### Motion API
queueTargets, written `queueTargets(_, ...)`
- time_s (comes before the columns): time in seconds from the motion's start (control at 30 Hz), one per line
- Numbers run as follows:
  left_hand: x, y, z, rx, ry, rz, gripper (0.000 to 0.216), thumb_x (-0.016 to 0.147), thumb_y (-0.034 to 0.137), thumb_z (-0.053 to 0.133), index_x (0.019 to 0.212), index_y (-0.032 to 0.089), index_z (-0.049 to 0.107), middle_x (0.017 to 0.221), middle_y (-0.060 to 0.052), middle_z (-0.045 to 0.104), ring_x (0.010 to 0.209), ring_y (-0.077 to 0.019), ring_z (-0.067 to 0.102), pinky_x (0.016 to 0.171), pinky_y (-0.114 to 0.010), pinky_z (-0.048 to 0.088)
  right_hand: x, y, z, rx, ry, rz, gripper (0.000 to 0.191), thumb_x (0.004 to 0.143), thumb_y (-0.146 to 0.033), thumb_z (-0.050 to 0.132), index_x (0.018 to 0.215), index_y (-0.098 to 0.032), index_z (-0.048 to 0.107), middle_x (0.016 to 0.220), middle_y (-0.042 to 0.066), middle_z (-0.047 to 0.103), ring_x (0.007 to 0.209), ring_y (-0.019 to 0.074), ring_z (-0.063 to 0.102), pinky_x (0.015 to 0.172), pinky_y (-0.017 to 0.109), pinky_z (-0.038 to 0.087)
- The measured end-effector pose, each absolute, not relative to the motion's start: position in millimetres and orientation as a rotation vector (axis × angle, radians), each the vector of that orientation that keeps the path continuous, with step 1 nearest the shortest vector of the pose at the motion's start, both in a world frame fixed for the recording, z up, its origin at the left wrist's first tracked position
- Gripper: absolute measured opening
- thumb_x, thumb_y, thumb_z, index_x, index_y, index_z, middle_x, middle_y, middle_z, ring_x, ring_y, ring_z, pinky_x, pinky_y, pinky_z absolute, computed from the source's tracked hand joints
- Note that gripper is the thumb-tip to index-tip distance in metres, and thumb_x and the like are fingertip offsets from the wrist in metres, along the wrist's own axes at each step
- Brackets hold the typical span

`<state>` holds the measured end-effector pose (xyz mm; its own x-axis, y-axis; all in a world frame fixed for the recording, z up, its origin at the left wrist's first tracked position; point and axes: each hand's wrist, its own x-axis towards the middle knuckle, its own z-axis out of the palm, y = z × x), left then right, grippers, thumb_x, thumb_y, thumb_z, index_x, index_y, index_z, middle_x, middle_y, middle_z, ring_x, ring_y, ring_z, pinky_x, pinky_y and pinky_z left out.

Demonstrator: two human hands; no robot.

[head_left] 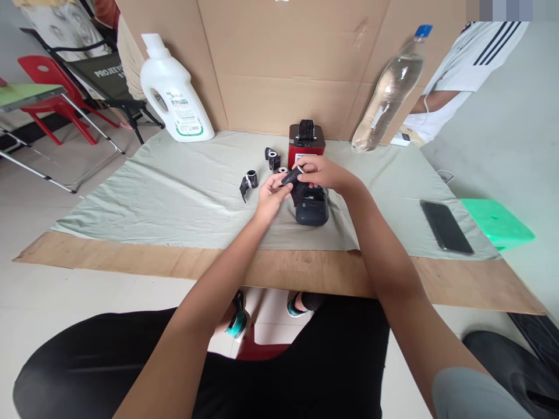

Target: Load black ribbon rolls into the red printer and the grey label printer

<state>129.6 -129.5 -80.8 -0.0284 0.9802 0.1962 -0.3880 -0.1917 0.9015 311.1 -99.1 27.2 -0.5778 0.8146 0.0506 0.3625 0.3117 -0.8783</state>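
Note:
A small roll of black film or ribbon (290, 176) is held between my two hands, with a loose black flap hanging below it. My left hand (271, 195) closes on its left end, and my right hand (323, 173) pinches the right end. Just beneath them sits a dark printer-like device (311, 210), its top partly hidden. Behind my right hand stands a red and black box-shaped device (307, 144) with black film on top. Several more black rolls lie to the left, one roll (250, 179) with a loose tail apart from the others.
A white jug (177, 96) stands at the back left against the cardboard (288, 64). A water bottle (391, 96) leans at the back right. On the cloth's right side lies a phone (446, 227), near a green stool (498, 221). Other people are beyond the cardboard.

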Motion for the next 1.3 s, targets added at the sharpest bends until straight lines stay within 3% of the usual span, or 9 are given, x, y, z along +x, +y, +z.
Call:
queueTargets(0.1, 131.9, -130.4, -82.1, 1.112, 0.796, 1.530, 0.056, 0.066, 0.045, 0.097, 0.103, 0.022, 0.062, 0.104, -0.001, 0.074, 0.086, -0.0150, 0.075, 0.079, -0.030, 0.064, 309.9, -100.0, 27.9, -1.029, -2.083, 1.208, 0.029, 0.078, -0.022, 0.075, 0.106, -0.021, 0.068, 0.069, -0.006, 0.060, 0.062, 0.0134, 0.053, 0.061, 0.026, 0.042)
queueTargets(0.23, 130.4, -132.0, -82.9, 1.347, 0.825, 1.549, 0.053, 0.072, 0.049, 0.092, 0.102, 0.022, 0.058, 0.115, -0.003, 0.070, 0.080, -0.0125, 0.073, 0.076, -0.029, 0.062, 307.9, -103.3, 31.4, -1.067, -2.048, 1.199, 0.017, 0.079, -0.027, 0.075, 0.093, -0.020, 0.071, 0.079, -0.001, 0.066, 0.073, 0.0156, 0.058, 0.061, 0.026, 0.042)
queueTargets(0.33, 123.9, -132.8, -80.8, 1.706, 0.889, 1.552, 0.060, 0.076, 0.051, 0.090, 0.121, 0.024, 0.061, 0.139, -0.010, 0.064, 0.100, -0.0192, 0.072, 0.076, -0.029, 0.059, 307.5, -106.2, 35.3, -1.078, -2.082, 1.180, 0.007, 0.079, -0.026, 0.075, 0.080, -0.020, 0.071, 0.082, 0.001, 0.070, 0.085, 0.0202, 0.063, 0.068, 0.027, 0.047)
queueTargets(0.43, 117.8, -133.2, -78.9, 2.018, 0.927, 1.516, 0.078, 0.080, 0.053, 0.087, 0.147, 0.030, 0.054, 0.152, -0.013, 0.057, 0.127, -0.0290, 0.063, 0.092, -0.038, 0.059, 308.7, -108.9, 39.4, -1.079, -2.144, 1.221, 0.002, 0.079, -0.023, 0.074, 0.080, -0.021, 0.074, 0.091, 0.002, 0.075, 0.096, 0.0225, 0.065, 0.078, 0.027, 0.050)
queueTargets(0.57, 116.9, -133.0, -80.5, 2.104, 0.874, 1.492, 0.081, 0.084, 0.055, 0.083, 0.153, 0.030, 0.050, 0.149, -0.012, 0.061, 0.140, -0.0313, 0.057, 0.116, -0.048, 0.049, 316.5, -108.0, 42.0, -1.175, -2.174, 1.334, 0.022, 0.078, -0.020, 0.076, 0.099, -0.020, 0.077, 0.103, 0.003, 0.078, 0.099, 0.0221, 0.066, 0.083, 0.028, 0.051)
queueTargets(0.7, 120.6, -133.1, -82.3, 1.972, 0.837, 1.521, 0.084, 0.078, 0.051, 0.090, 0.149, 0.027, 0.053, 0.145, -0.012, 0.064, 0.136, -0.0302, 0.062, 0.121, -0.047, 0.046, 327.4, -100.8, 38.6, -1.334, -2.126, 1.273, 0.044, 0.070, -0.014, 0.085, 0.112, -0.020, 0.074, 0.102, 0.005, 0.079, 0.088, 0.0214, 0.067, 0.077, 0.029, 0.050)
queueTargets(0.8, 122.1, -135.2, -80.5, 1.901, 0.881, 1.505, 0.085, 0.073, 0.048, 0.093, 0.146, 0.026, 0.056, 0.142, -0.012, 0.066, 0.133, -0.0308, 0.064, 0.123, -0.049, 0.045, 329.0, -95.8, 33.4, -1.386, -2.111, 1.188, 0.040, 0.070, -0.009, 0.083, 0.107, -0.020, 0.073, 0.090, 0.003, 0.078, 0.076, 0.0196, 0.065, 0.067, 0.029, 0.046)
queueTargets(0.97, 122.2, -140.6, -74.0, 1.884, 0.924, 1.510, 0.087, 0.069, 0.046, 0.095, 0.144, 0.024, 0.057, 0.137, -0.012, 0.068, 0.132, -0.0311, 0.065, 0.123, -0.049, 0.046, 320.6, -91.8, 23.9, -1.375, -2.146, 1.064, 0.037, 0.069, -0.003, 0.075, 0.102, -0.019, 0.070, 0.084, 0.003, 0.079, 0.071, 0.0205, 0.065, 0.062, 0.029, 0.046)
queueTargets(1.3, 120.5, -142.3, -70.5, 1.978, 1.048, 1.499, 0.081, 0.073, 0.034, 0.090, 0.145, 0.021, 0.055, 0.131, -0.012, 0.071, 0.126, -0.0301, 0.067, 0.118, -0.047, 0.049, 314.9, -101.0, 32.3, -1.392, -2.049, 1.010, 0.036, 0.071, 0.000, 0.071, 0.103, -0.017, 0.067, 0.090, 0.005, 0.076, 0.077, 0.0215, 0.066, 0.069, 0.031, 0.047)
